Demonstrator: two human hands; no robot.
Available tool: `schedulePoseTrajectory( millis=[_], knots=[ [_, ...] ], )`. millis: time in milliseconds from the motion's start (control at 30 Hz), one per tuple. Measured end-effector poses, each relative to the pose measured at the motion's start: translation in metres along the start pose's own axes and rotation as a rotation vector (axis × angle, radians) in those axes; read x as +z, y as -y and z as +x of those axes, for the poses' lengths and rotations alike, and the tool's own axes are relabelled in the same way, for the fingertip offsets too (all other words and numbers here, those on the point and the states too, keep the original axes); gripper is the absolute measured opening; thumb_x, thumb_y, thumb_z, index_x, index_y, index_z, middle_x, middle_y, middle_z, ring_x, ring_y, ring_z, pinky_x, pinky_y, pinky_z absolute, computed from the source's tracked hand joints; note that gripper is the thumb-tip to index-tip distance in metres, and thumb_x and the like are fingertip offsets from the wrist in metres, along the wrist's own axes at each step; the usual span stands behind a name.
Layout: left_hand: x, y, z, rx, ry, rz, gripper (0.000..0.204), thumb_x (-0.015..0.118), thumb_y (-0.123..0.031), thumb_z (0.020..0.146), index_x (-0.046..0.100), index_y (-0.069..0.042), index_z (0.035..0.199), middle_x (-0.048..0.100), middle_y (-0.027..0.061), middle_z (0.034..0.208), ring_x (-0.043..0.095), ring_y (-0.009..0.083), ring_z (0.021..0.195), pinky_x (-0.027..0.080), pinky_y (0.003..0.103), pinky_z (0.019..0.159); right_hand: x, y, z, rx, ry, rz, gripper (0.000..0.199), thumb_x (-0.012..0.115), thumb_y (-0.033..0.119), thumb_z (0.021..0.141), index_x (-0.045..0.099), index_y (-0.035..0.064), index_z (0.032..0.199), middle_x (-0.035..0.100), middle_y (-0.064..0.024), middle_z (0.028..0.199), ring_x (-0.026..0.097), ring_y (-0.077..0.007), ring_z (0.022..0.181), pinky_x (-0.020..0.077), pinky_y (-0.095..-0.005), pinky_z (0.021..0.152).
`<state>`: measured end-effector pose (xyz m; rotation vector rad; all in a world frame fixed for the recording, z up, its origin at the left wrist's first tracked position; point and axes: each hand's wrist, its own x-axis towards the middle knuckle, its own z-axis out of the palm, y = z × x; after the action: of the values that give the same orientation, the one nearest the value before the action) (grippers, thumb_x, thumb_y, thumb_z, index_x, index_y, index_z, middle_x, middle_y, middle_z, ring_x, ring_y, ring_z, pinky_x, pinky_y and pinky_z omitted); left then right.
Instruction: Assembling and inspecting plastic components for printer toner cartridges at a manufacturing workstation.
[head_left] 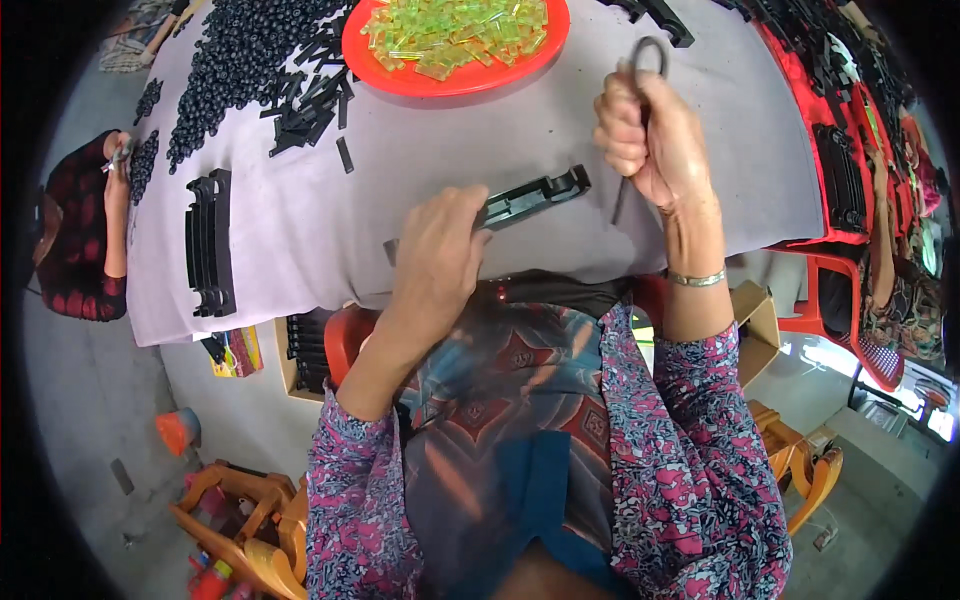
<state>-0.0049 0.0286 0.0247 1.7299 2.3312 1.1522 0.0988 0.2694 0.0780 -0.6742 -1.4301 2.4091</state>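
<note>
My left hand (pixel 437 240) is closed around a long black plastic part (pixel 528 202), which lies slanted low over the cloth near the table's front edge. Its far right end sticks out past my fingers, and the middle is hidden under my palm. To the right, my right hand (pixel 655 135) is raised, with its fingers wrapped round a dark tool (pixel 619 203). A looped handle rises above the fist, and a thin, blurred shaft points down from it. The shaft is apart from the plastic part.
A red tray (pixel 455 88) of yellow-green clear pieces (pixel 455 40) stands at the back. Black round pieces (pixel 235 85) and flat black strips (pixel 305 115) are heaped back left. Stacked black parts (pixel 209 243) lie at the left. People sit at both sides, near a red chair (pixel 815 300).
</note>
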Motion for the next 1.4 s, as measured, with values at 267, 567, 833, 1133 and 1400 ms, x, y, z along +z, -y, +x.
schedulePoseTrajectory(
  millis=[267,567,833,1133,1400],
  knots=[
    [-0.016,0.009,0.015,0.058,0.080,-0.019,0.055,0.071,0.005,0.080,0.057,-0.002,0.133,0.064,0.0185,0.111,0.059,0.0388,0.106,0.044,0.045,0.096,0.006,-0.019,-0.011,-0.127,-0.064,-0.986,0.052,0.055,0.043,0.100,0.074,-0.0046,0.090,0.068,-0.0136,0.067,0.063,-0.0203,0.061,0.0506,-0.0348,0.062],
    [-0.020,0.024,0.030,0.206,0.027,0.111,0.048,0.063,0.008,0.081,0.059,-0.001,0.128,0.059,0.0173,0.121,0.057,0.0378,0.115,0.044,0.048,0.101,0.029,-0.035,-0.042,0.007,0.229,-1.030,0.038,0.055,0.033,0.100,0.075,0.0010,0.108,0.072,-0.0157,0.078,0.070,-0.0209,0.074,0.0547,-0.0366,0.072],
    [-0.026,0.029,0.012,-0.277,0.002,-0.243,0.042,0.065,0.001,0.091,0.058,0.000,0.132,0.063,0.0157,0.114,0.065,0.0299,0.103,0.053,0.035,0.089,0.064,-0.091,-0.057,-0.124,0.537,-0.831,0.032,0.058,0.017,0.100,0.062,0.0033,0.129,0.069,-0.0210,0.117,0.064,-0.0424,0.109,0.0509,-0.0480,0.095],
    [-0.022,0.012,0.010,-0.219,0.100,-0.085,0.057,0.081,-0.017,0.079,0.059,0.004,0.127,0.061,0.0188,0.105,0.064,0.0369,0.094,0.050,0.042,0.083,0.052,-0.054,-0.053,0.066,0.534,-0.965,0.022,0.056,0.016,0.097,0.068,0.0003,0.107,0.072,-0.0126,0.091,0.069,-0.0241,0.083,0.0532,-0.0356,0.076],
    [-0.030,0.008,0.005,-0.155,0.205,-0.086,0.043,0.071,0.003,0.078,0.062,0.001,0.120,0.059,0.0172,0.102,0.061,0.0391,0.090,0.049,0.044,0.079,0.023,-0.030,-0.064,-0.397,0.023,0.092,0.028,0.051,0.028,0.103,0.050,0.0113,0.080,0.046,0.0023,0.068,0.032,-0.0074,0.051,0.0249,-0.0259,0.046]
  ],
)
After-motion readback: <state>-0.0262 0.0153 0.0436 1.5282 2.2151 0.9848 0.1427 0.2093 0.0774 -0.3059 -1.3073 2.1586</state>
